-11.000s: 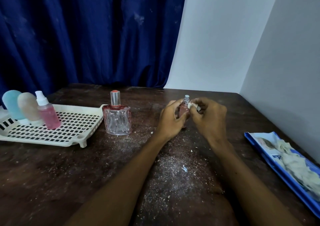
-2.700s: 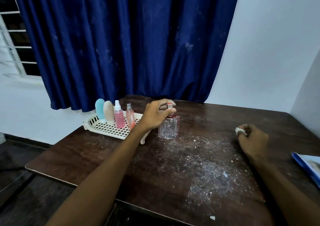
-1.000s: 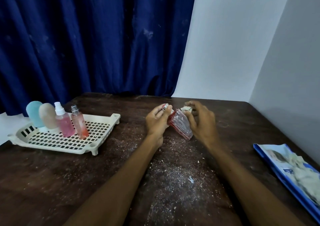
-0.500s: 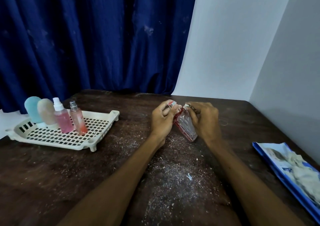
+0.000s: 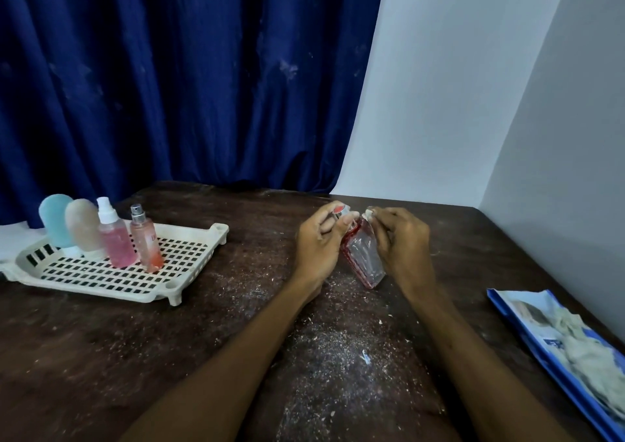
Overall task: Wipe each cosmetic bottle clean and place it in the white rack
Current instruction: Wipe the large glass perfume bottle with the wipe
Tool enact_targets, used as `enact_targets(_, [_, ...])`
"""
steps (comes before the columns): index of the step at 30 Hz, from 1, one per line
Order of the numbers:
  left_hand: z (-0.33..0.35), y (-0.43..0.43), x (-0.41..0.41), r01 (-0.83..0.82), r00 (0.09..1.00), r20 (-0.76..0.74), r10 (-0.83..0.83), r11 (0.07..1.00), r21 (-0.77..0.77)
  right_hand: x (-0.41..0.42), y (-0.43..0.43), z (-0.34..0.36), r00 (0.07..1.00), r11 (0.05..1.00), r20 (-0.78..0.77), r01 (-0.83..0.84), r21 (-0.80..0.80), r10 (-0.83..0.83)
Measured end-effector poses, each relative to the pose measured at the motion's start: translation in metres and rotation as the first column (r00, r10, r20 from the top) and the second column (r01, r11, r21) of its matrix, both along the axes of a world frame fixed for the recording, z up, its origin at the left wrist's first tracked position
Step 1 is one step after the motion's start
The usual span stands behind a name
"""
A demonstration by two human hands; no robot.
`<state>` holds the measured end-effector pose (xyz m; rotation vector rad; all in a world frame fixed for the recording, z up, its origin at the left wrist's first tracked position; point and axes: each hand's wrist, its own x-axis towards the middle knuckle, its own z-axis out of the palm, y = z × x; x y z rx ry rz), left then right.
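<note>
Four cosmetic bottles stand upright in the white slotted plastic rack point(image 5: 189, 272), which sits at about ten o'clock on the dark brown wooden table point(image 5: 101, 357). From nine o'clock toward three across the rack's far side, they are a rounded pale blue bottle point(image 5: 55, 220), a rounded beige bottle point(image 5: 83, 230), a pink spray bottle with a white nozzle point(image 5: 115, 238) and a slim peach bottle with a silver sprayer point(image 5: 145, 240). They are packed close together, and the near half of the rack is bare grid.

Outside the rack, near the table's middle toward one o'clock, is the clear glass perfume bottle with red edges point(image 5: 363, 255). It is tilted, with its silver, red-topped cap pointing to eleven o'clock and its base to five o'clock, close to the tabletop. The left hand point(image 5: 319, 242) grips the cap end with curled fingers. The right hand point(image 5: 402, 242) lies against the bottle's three o'clock side and pinches a small white wad of wipe point(image 5: 369, 212) at the bottle's shoulder.

Pale crumbs and dust point(image 5: 338, 357) lie scattered on the wood at six o'clock from the hands. At four o'clock, by the table's edge, lies a blue packet topped with crumpled whitish wipes point(image 5: 558, 340). A dark blue curtain point(image 5: 169, 69) hangs behind, at twelve o'clock.
</note>
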<state>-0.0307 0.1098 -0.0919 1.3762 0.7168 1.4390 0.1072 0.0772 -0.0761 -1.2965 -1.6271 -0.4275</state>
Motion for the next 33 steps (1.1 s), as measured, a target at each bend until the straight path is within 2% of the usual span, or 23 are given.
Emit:
enact_targets(3, [0.000,0.000,0.001,-0.035,0.999,0.003,0.035,0.999,0.003,-0.002,-0.001,-0.002,1.000,1.000,0.012,0.010,-0.014,-0.010])
enact_targets(8, [-0.005,0.002,0.000,-0.095,0.995,0.037,0.096,0.995,-0.031,-0.007,-0.005,-0.005,0.985,0.992,0.117,-0.127,-0.026,0.130])
enact_targets(12, [-0.006,0.002,-0.001,-0.088,0.996,0.023,0.089,0.995,-0.039,-0.006,0.001,-0.005,0.998,0.999,0.049,-0.025,-0.024,0.026])
enact_targets(15, [-0.005,0.002,0.000,-0.103,0.994,0.019,0.103,0.994,-0.031,-0.007,0.001,-0.005,0.999,1.000,0.045,-0.022,-0.012,0.023])
enact_targets(18, [-0.005,0.004,-0.001,-0.147,0.987,0.054,0.151,0.986,-0.077,-0.011,-0.006,-0.004,0.989,0.993,0.083,-0.118,-0.010,0.119])
enact_targets(21, [-0.005,0.007,-0.004,-0.195,0.974,0.091,0.207,0.973,-0.127,-0.014,-0.010,-0.001,0.956,0.962,0.119,-0.258,-0.087,0.267])
enact_targets(23, [-0.006,0.008,-0.005,-0.208,0.969,0.099,0.225,0.966,-0.154,-0.010,-0.008,-0.002,0.944,0.949,0.135,-0.285,-0.131,0.302])
enact_targets(29, [-0.006,0.007,-0.005,-0.216,0.971,0.071,0.229,0.965,-0.149,0.000,-0.001,-0.012,0.990,0.987,0.074,-0.113,-0.112,0.122])
enact_targets(33, [-0.004,0.006,-0.004,-0.238,0.965,0.072,0.250,0.961,-0.142,-0.012,-0.005,-0.009,0.981,0.983,0.088,-0.165,-0.084,0.172])
